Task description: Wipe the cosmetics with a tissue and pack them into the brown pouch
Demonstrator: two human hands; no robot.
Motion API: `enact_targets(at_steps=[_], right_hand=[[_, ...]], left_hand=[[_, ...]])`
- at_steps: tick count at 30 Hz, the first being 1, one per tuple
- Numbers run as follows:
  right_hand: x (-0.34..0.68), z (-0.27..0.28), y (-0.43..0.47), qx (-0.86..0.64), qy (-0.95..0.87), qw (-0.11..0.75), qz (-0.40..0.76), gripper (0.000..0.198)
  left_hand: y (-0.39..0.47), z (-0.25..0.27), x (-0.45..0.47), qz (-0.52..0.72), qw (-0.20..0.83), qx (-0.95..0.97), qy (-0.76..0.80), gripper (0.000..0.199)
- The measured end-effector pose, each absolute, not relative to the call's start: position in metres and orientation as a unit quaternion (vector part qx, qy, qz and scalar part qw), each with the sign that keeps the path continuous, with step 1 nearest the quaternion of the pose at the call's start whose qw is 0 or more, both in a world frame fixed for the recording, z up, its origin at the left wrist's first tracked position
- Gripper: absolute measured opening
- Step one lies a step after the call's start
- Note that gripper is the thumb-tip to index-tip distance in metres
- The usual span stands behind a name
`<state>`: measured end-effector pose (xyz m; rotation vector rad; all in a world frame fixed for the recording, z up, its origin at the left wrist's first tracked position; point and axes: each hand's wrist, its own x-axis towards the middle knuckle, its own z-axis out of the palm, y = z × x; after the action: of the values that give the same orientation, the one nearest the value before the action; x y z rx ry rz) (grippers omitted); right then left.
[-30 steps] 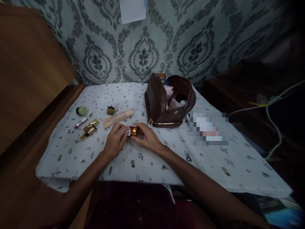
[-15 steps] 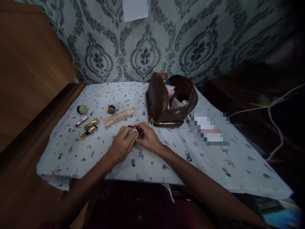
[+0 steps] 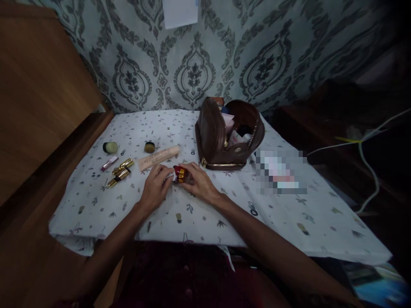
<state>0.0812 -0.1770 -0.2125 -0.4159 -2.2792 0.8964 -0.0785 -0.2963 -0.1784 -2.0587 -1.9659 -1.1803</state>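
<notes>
A small dark-red and gold cosmetic container point(image 3: 180, 174) is between my two hands, just above the cloth. My right hand point(image 3: 199, 183) is closed round its right side. At its left, my left hand point(image 3: 156, 185) pinches a small white piece point(image 3: 174, 176) that looks like tissue and touches the red part. Fingers partly hide both things. Behind my left hand lies a beige squeeze tube point(image 3: 159, 158). Further left are gold lipstick tubes point(image 3: 121, 173), a small tube with a pink-purple end point(image 3: 109, 163), a green-lidded jar point(image 3: 111, 147) and a small dark round pot point(image 3: 149, 147).
An open brown cosmetic bag point(image 3: 213, 137) with several items inside stands behind my right hand. A blurred-out object point(image 3: 281, 172) lies to its right. The printed white cloth point(image 3: 208, 226) covers the table. A wooden cabinet point(image 3: 41, 85) borders the left; a white cable point(image 3: 375, 179) hangs at right.
The red and gold container has turned so that more of it shows between my fingers. My left hand has shifted slightly left with the white piece.
</notes>
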Motion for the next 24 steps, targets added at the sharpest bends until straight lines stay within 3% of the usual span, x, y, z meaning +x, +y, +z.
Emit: enact_targets(at_steps=[8, 17, 24], right_hand=[[0.082, -0.203, -0.187, -0.168, -0.847, 0.292, 0.412, 0.040], [0.081, -0.208, -0.178, -0.148, -0.873, 0.317, 0.341, 0.046], [0.083, -0.211, -0.177, -0.154, -0.865, 0.319, 0.355, 0.054]], left_hand=[[-0.303, -0.170, -0.058, -0.330, 0.096, -0.732, -0.589, 0.021], [-0.302, -0.174, -0.076, -0.340, 0.080, -0.704, -0.618, 0.019], [-0.301, -0.180, -0.085, -0.367, 0.046, -0.677, -0.636, 0.018]])
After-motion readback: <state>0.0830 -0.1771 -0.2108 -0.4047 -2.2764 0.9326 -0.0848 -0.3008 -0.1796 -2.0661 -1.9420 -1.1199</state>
